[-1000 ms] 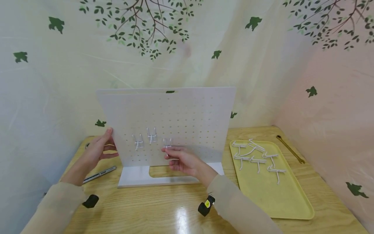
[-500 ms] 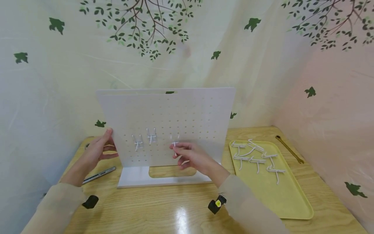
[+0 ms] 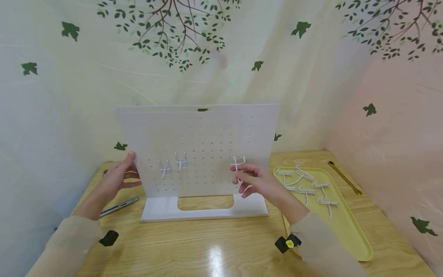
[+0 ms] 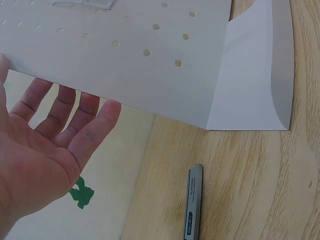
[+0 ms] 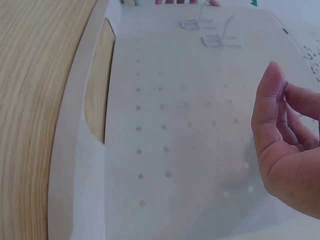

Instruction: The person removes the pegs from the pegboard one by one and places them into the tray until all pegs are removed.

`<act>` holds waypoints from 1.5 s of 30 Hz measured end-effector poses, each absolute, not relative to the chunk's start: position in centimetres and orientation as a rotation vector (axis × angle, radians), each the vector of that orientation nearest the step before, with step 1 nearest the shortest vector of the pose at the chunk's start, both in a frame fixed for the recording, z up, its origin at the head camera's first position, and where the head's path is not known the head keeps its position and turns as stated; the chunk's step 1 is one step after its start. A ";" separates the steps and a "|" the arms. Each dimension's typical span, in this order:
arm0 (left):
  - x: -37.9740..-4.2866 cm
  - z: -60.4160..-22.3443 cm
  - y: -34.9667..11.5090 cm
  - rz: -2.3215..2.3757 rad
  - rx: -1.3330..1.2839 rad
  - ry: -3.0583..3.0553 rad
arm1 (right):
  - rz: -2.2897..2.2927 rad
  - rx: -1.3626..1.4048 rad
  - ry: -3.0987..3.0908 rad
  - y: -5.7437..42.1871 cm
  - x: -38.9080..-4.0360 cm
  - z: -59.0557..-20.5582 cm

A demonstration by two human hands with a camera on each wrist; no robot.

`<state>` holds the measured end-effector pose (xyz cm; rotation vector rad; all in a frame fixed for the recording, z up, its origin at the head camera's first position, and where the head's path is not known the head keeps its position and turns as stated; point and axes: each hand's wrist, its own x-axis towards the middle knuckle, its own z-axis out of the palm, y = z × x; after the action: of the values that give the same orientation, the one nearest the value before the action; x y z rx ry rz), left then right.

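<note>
Yellow tray (image 3: 342,231) with 6 hooks (image 3: 306,191)

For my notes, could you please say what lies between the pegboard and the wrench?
A yellow tray holding pegboard hooks lies between the pegboard and wrench in the head view.

No txt legible for sure. L wrist view, approx 5 o'clock: grey utility knife (image 4: 195,200) w/ blk label patch (image 4: 189,223) nearer 6 o'clock, pale lettering on it, plus tiny dk print (image 4: 194,186) toward 12; both too sm./blurred to read.
</note>
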<state>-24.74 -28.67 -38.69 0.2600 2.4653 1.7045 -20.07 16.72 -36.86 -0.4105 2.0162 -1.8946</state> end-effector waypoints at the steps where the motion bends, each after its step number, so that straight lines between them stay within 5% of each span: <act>1: -24.8 -38.7 -28.7 1.710 0.257 2.460 | -1.892 -0.398 2.037 17.3 -19.9 -36.7; 26: -24.5 -38.7 -28.4 1.721 0.262 2.459 | -1.873 -0.403 2.366 31.3 -16.8 -36.9; 45: -24.5 -38.6 -28.5 1.766 0.253 2.428 | -1.646 -0.099 2.266 34.9 -14.7 -41.7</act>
<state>-24.54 -28.53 -38.56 0.2529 2.4283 1.7658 -14.74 34.93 -41.69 -0.0991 2.2660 -1.6460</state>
